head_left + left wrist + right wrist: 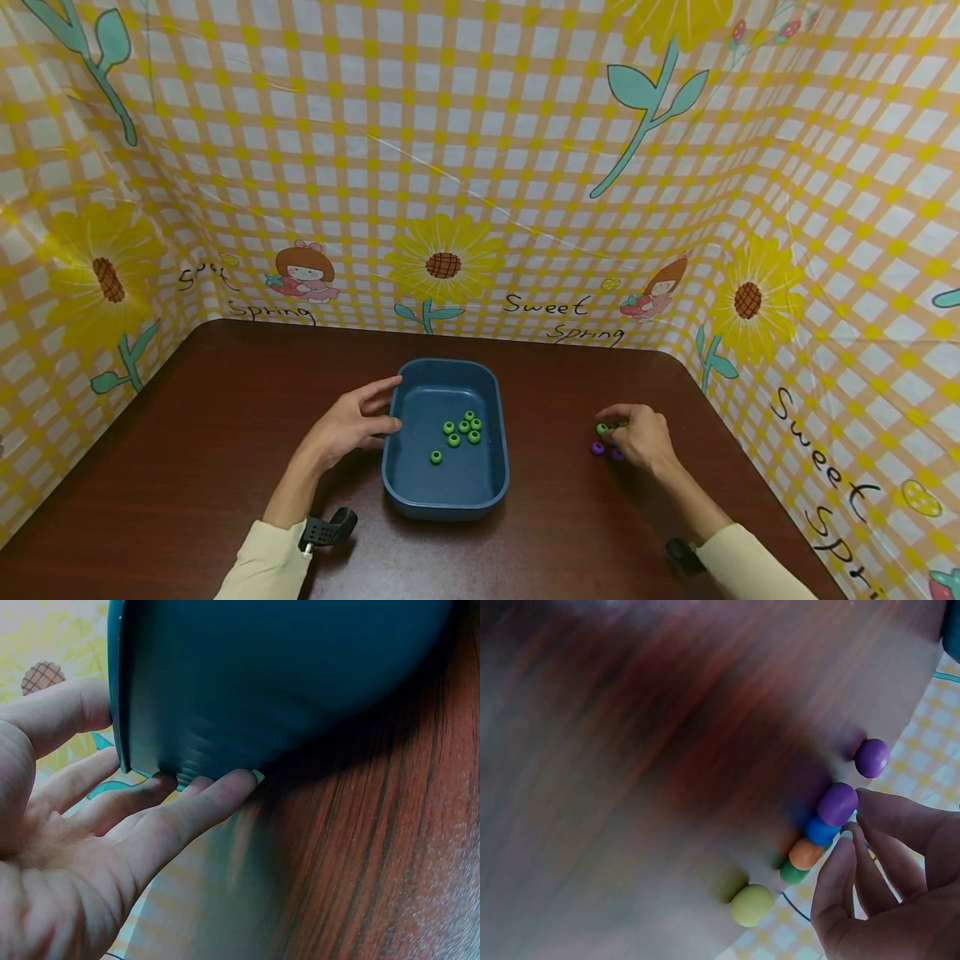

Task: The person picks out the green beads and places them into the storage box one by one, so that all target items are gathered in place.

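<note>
A blue rectangular tray [446, 507] stands on the table, with several green beads [453, 441] on its floor. My left hand [347, 429] is at its left side, fingers fairly straight, fingertips touching the rim and outer wall [247, 690]. Over to the right, my right hand [637, 435] pinches a green bead [602, 429] between thumb and index finger; the right wrist view shows only a sliver of it. Around those fingertips lie purple beads [838, 804], a blue bead [823, 831], an orange bead [806, 854], a darker green bead [793, 872] and a yellow-green bead [752, 905].
The dark brown wooden table [555, 533] lies under everything. A checked cloth [465, 167] with sunflowers rises along its back and both sides. Black bands [330, 528] are on both wrists, below light sleeves.
</note>
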`<state>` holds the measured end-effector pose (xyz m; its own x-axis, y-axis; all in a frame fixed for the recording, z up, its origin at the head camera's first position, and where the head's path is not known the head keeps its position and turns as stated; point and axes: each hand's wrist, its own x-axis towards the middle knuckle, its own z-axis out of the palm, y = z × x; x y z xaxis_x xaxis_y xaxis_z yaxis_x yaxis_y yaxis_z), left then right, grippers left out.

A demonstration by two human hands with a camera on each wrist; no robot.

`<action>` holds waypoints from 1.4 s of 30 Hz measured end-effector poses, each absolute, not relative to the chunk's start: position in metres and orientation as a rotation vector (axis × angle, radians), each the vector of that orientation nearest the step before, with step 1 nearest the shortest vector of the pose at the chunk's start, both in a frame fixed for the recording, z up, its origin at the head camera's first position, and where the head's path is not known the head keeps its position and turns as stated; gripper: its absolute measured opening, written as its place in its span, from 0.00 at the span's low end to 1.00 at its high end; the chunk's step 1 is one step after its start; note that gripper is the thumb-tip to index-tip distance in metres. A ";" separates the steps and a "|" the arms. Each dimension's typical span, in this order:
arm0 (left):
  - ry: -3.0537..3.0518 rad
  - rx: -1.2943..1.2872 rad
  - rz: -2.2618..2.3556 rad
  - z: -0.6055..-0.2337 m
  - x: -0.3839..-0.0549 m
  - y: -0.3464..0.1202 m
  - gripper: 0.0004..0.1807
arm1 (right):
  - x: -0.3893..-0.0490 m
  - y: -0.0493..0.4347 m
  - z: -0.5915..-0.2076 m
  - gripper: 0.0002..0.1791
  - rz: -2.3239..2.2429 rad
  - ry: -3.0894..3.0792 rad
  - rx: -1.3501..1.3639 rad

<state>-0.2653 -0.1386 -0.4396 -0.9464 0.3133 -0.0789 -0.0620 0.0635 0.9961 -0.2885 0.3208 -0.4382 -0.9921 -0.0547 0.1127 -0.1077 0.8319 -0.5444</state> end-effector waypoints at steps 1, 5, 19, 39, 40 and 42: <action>2.071 0.253 1.962 -0.440 -0.265 -0.139 0.42 | -0.289 0.321 -0.439 0.15 0.871 -2.921 0.129; 2.069 0.255 1.960 -0.440 -0.266 -0.138 0.41 | -0.291 0.322 -0.441 0.14 0.862 -2.932 0.114; 2.084 0.238 1.951 -0.440 -0.265 -0.138 0.40 | -0.293 0.319 -0.440 0.13 0.860 -2.921 0.098; 2.085 0.250 1.953 -0.439 -0.265 -0.138 0.40 | -0.293 0.263 -0.407 0.10 0.934 -2.789 0.218; 2.084 0.249 1.954 -0.439 -0.265 -0.138 0.40 | -0.292 0.259 -0.406 0.10 0.939 -2.784 0.221; 2.081 0.247 1.955 -0.439 -0.265 -0.138 0.40 | -0.292 0.251 -0.403 0.09 0.955 -2.776 0.233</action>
